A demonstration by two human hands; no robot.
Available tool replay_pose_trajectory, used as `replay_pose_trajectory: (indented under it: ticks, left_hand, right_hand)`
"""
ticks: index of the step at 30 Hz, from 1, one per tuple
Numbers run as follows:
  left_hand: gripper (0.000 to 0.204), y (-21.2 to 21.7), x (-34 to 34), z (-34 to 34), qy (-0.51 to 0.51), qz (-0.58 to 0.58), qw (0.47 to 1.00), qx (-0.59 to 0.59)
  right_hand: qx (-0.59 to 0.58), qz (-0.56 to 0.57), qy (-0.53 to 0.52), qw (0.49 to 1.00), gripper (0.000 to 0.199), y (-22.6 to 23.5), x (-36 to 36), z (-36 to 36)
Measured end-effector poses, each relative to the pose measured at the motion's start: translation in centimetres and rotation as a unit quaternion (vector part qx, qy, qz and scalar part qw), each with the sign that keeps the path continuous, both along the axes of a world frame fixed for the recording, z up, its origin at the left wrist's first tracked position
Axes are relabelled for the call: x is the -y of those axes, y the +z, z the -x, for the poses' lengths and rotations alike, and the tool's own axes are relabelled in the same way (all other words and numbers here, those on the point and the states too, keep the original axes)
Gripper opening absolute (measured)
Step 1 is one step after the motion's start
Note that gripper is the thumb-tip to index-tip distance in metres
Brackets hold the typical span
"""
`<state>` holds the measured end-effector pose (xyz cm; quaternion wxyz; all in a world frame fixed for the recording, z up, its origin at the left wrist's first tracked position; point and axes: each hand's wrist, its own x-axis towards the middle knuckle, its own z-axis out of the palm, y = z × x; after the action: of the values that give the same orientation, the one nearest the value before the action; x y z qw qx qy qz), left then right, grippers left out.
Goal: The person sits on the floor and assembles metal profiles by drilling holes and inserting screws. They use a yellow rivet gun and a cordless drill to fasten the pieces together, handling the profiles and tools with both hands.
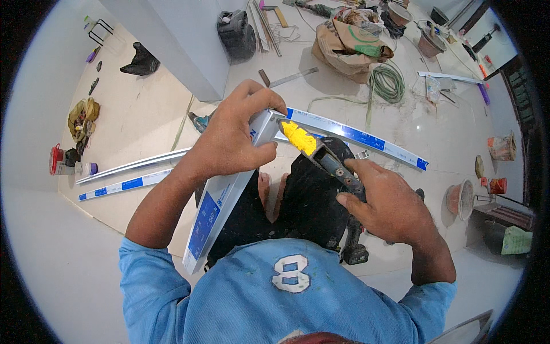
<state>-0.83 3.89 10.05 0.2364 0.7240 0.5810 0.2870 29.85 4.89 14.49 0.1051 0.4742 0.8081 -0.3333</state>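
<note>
Two hands working a metal strip [220,200].
My left hand [232,140] is clamping its stiff, light end; my right hand [387,206] is squeezing snips [323,155].

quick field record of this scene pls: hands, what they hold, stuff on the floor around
setting: tiled floor of a room under work, person seated
left hand: grips the upper end of a white metal profile with blue printing
right hand: holds a cutting tool with yellow grips, its tip at the profile's end
contact: tool and profile meet near the left thumb
nearby floor: more white profiles, a coiled green hose, a brown sack, a black bag
</note>
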Motion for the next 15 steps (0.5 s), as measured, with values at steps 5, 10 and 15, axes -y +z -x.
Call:
replay_pose_trajectory:
  ticks: [5,10,15]
  left_hand:
    - [0.048,-0.1,0.1,-0.3,-0.016,0.023,1.000,-0.010]
    - [0.048,0.1,-0.3,-0.2,-0.046,0.020,0.999,0.007]
    - [0.050,-0.9,-0.2,0.5,-0.055,-0.010,0.998,0.000]
  right_hand:
    - [-0.074,-0.023,-0.002,0.997,0.073,-2.1,0.5,0.2]
    - [-0.136,-0.144,0.038,0.979,0.068,-5.7,-0.4,0.3]
    - [-0.256,-0.120,0.062,0.957,0.069,-7.5,-1.4,0.1]
